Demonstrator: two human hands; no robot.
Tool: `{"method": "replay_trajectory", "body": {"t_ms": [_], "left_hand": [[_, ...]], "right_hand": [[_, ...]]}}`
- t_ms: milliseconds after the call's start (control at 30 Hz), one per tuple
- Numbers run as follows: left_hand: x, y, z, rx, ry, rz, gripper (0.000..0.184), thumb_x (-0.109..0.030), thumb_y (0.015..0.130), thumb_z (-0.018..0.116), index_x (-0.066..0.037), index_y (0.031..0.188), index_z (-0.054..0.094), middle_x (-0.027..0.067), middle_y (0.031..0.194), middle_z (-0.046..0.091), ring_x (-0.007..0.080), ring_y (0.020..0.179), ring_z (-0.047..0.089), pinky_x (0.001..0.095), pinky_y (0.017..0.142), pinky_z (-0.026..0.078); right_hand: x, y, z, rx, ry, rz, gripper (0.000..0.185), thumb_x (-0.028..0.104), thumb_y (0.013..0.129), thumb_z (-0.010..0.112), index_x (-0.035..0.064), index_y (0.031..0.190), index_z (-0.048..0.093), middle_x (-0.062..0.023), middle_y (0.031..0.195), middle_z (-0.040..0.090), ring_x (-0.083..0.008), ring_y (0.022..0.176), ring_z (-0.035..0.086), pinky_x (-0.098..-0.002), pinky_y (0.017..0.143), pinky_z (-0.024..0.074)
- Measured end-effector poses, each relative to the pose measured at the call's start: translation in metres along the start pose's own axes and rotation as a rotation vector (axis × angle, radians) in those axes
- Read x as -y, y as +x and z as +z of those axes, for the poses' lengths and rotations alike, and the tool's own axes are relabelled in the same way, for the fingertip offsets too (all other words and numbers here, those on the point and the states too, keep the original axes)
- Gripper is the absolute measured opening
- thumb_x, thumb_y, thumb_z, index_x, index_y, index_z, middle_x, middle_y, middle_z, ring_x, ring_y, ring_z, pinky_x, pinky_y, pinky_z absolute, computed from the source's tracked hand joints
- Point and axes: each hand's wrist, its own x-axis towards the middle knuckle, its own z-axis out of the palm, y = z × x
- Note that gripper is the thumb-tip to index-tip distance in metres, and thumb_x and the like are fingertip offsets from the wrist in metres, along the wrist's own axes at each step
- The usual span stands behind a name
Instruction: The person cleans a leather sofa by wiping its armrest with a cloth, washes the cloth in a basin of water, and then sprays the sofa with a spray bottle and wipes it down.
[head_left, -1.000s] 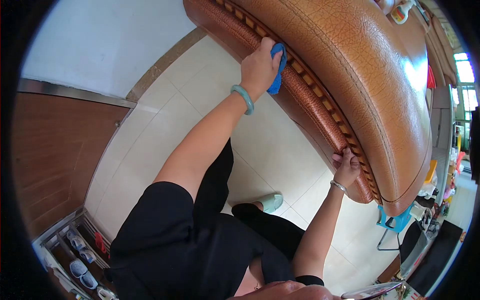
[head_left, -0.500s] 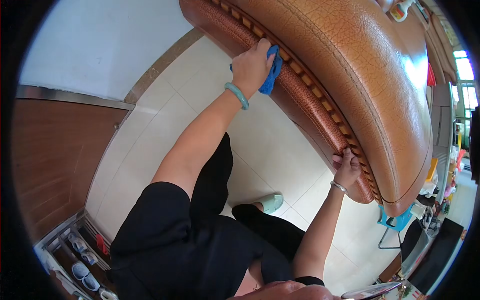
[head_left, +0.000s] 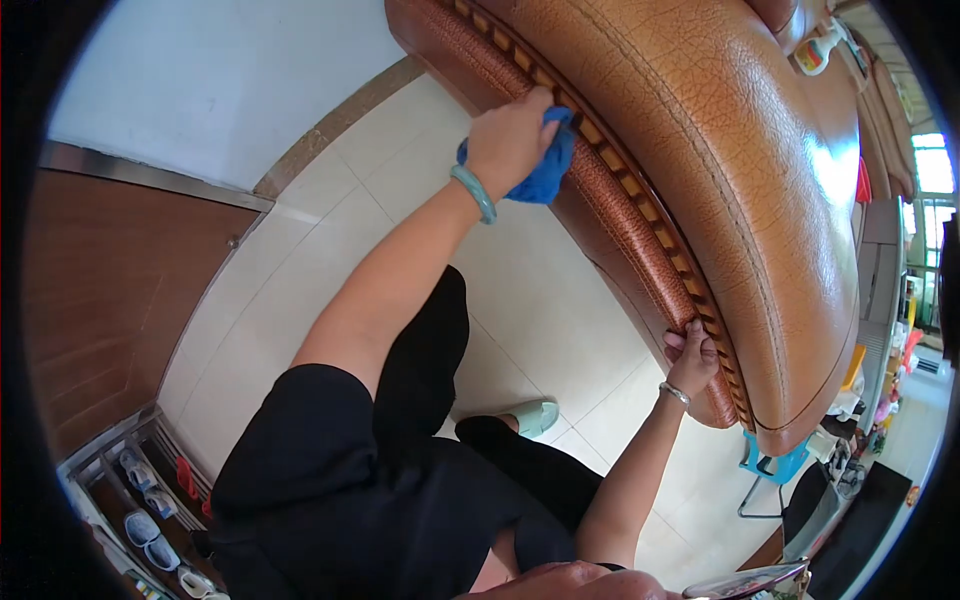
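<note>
Bunching a blue cloth (head_left: 550, 170) near one o'clock of the view, the left hand (head_left: 505, 145) is half closed around it, at the padded edge (head_left: 645, 245) of a brown leather sofa (head_left: 720, 140). Near half past three, the right hand (head_left: 693, 360) touches this same edge with curled fingers; whether they grip it, I cannot tell. At two o'clock, a white bottle (head_left: 821, 46) carries a coloured label (head_left: 813, 60), its writing too small for reading.
</note>
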Motion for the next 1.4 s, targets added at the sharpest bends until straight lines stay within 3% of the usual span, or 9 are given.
{"method": "replay_trajectory", "body": {"t_ms": [333,433,733,833,1033,1233,1400], "left_hand": [[0.002,0.016,-0.008,-0.014,0.055,0.034,0.024,-0.025,0.085,0.061,-0.008,0.099,0.05,0.0169,0.078,0.065,0.0383,0.072,0.063,0.0473,0.061,0.048],[0.001,0.019,-0.006,-0.143,-0.046,0.09,0.024,-0.025,0.086,0.059,-0.008,0.099,0.049,0.0174,0.079,0.065,0.0386,0.073,0.063,0.0472,0.061,0.049],[0.009,0.011,-0.001,0.019,0.007,-0.096,0.026,-0.025,0.086,0.058,-0.006,0.101,0.049,0.0189,0.083,0.066,0.0384,0.075,0.063,0.0485,0.064,0.049],[0.022,0.02,-0.005,-0.101,-0.044,-0.086,0.027,-0.025,0.086,0.058,-0.005,0.101,0.049,0.0207,0.082,0.065,0.0388,0.075,0.063,0.0492,0.065,0.049],[0.018,0.035,-0.016,0.002,0.089,-0.029,0.026,-0.022,0.086,0.057,-0.002,0.099,0.047,0.0231,0.078,0.064,0.0411,0.072,0.062,0.0505,0.065,0.049],[-0.002,0.033,-0.02,-0.088,-0.075,0.009,0.023,-0.021,0.09,0.052,-0.001,0.096,0.042,0.0245,0.081,0.063,0.0439,0.071,0.061,0.0524,0.064,0.048],[0.014,0.031,-0.008,-0.118,-0.045,-0.108,0.021,-0.022,0.092,0.05,-0.003,0.096,0.042,0.0247,0.088,0.063,0.0441,0.074,0.061,0.0526,0.065,0.048]], "right_hand": [[0.0,-0.002,0.001,-0.015,-0.006,0.006,0.028,0.031,0.089,0.063,0.0049,0.078,0.062,-0.0077,0.057,0.064,-0.0084,0.043,0.054,-0.0195,0.041,0.042],[0.002,0.0,0.002,-0.017,-0.036,-0.002,0.027,0.03,0.089,0.063,0.0051,0.079,0.062,-0.0075,0.058,0.064,-0.0084,0.043,0.055,-0.0197,0.042,0.0429],[0.001,-0.002,0.001,-0.021,-0.039,0.016,0.028,0.032,0.089,0.063,0.0057,0.079,0.061,-0.0079,0.059,0.064,-0.009,0.043,0.054,-0.0199,0.041,0.0415],[0.0,0.001,0.0,-0.002,-0.01,0.011,0.028,0.032,0.089,0.063,0.0057,0.079,0.061,-0.0083,0.059,0.064,-0.0093,0.043,0.055,-0.0201,0.041,0.0417],[-0.002,0.001,0.002,-0.021,0.025,0.008,0.027,0.031,0.088,0.064,0.0056,0.079,0.061,-0.0081,0.058,0.064,-0.0094,0.043,0.055,-0.0201,0.041,0.042],[-0.005,0.0,0.001,-0.033,0.009,-0.004,0.028,0.032,0.088,0.065,0.0057,0.078,0.06,-0.0085,0.058,0.064,-0.0094,0.043,0.055,-0.0202,0.041,0.0418],[-0.001,0.0,0.001,-0.028,0.003,-0.004,0.028,0.032,0.087,0.066,0.0059,0.078,0.059,-0.0087,0.058,0.064,-0.0094,0.043,0.054,-0.0201,0.04,0.0412]]}}
